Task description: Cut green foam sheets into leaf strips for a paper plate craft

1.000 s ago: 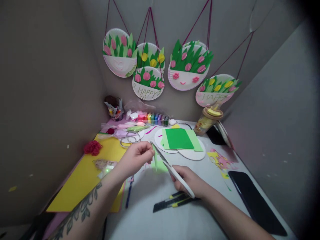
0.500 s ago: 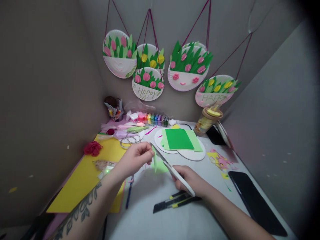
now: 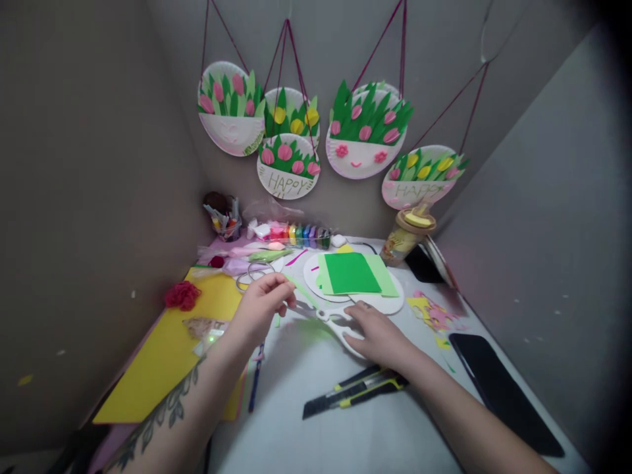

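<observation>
Pinched between the fingers of my left hand (image 3: 270, 297) is a narrow light green paper strip (image 3: 302, 290), which slants toward the middle. My right hand (image 3: 376, 331) has its fingers at the handles of white scissors (image 3: 340, 329), whose pivot lies close to the strip's lower end. The blades are partly hidden and hard to make out. Behind the hands, a dark green sheet (image 3: 353, 273) rests over a light green sheet (image 3: 390, 278) on white round plates (image 3: 312, 280).
Two yellow-and-black cutters (image 3: 345, 394) lie below my right hand. A dark phone (image 3: 503, 388) is at the right, a lidded cup (image 3: 407, 236) at the back. Yellow sheets (image 3: 168, 368) cover the left side. Decorated plates (image 3: 365, 131) hang on the wall.
The scissors have turned from steeply slanted beside the paper to lying flatter, with their handles spread. My right hand has moved up and its fingers have opened wider. My left hand has shifted slightly left.
</observation>
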Tool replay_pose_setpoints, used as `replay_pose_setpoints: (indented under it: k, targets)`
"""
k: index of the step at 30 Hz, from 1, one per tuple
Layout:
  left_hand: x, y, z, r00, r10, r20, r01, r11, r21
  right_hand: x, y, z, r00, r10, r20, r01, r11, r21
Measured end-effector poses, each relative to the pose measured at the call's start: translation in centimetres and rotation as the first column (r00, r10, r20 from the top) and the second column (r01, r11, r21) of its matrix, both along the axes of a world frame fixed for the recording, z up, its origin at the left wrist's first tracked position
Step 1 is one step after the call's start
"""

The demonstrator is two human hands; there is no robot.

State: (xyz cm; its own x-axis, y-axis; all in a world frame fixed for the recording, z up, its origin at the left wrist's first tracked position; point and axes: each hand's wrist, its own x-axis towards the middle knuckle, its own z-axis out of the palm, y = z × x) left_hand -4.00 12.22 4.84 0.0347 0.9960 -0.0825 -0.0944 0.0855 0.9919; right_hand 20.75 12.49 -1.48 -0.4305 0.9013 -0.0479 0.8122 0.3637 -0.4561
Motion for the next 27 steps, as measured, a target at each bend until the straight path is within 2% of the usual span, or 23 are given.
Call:
replay_pose_setpoints:
  k: [3,6,8,10,12,14,16,18,20,23,27]
  targets:
    - [0.3,0.3,-0.4,0.992,0.082,0.096,-0.078,0.996,-0.047,0.4,-0.1,-0.2,0.998,0.066,0.005,-0.066,0.997,-0.048]
    - [0.7,0.3,-0.7,0.983,0.114,0.144,-0.103,0.992,-0.078,0.5,0.0,-0.2,0.996,0.088,-0.033,-0.09,0.994,-0.067]
    - [1.1,0.2,-1.0,0.986,0.092,0.136,-0.082,0.994,-0.076,0.3,0.0,0.1,0.995,0.049,-0.084,-0.052,0.998,-0.039]
    - [1.6,-0.2,-1.2,0.997,0.034,0.073,-0.032,0.999,-0.031,-0.1,-0.2,0.5,0.975,-0.034,-0.218,0.032,0.999,-0.011]
    - [2.3,-0.7,-1.5,0.997,-0.066,-0.035,0.067,0.997,0.023,-0.7,-0.6,1.0,0.889,-0.113,-0.443,0.073,0.992,-0.106]
    - [2.9,-1.2,-1.8,0.977,-0.173,-0.121,0.18,0.982,0.051,-1.4,-1.2,1.5,0.731,-0.193,-0.655,-0.029,0.95,-0.312]
    - [3.4,-1.6,-2.1,0.955,-0.254,-0.152,0.265,0.963,0.055,-1.9,-1.8,1.7,0.583,-0.292,-0.758,-0.183,0.862,-0.472]
    - [3.7,-1.8,-2.4,0.941,-0.299,-0.161,0.311,0.949,0.052,-2.2,-2.2,1.8,0.497,-0.37,-0.785,-0.257,0.801,-0.54]
    - [3.7,-1.9,-2.5,0.93,-0.324,-0.174,0.337,0.94,0.048,-2.3,-2.5,1.7,0.465,-0.408,-0.786,-0.274,0.778,-0.566]
    - [3.7,-1.8,-2.6,0.923,-0.339,-0.182,0.353,0.934,0.052,-2.3,-2.6,1.5,0.465,-0.42,-0.779,-0.275,0.768,-0.578]
    - [3.9,-1.8,-2.5,0.926,-0.333,-0.175,0.345,0.938,0.04,-2.3,-2.5,1.3,0.474,-0.402,-0.784,-0.253,0.79,-0.558]
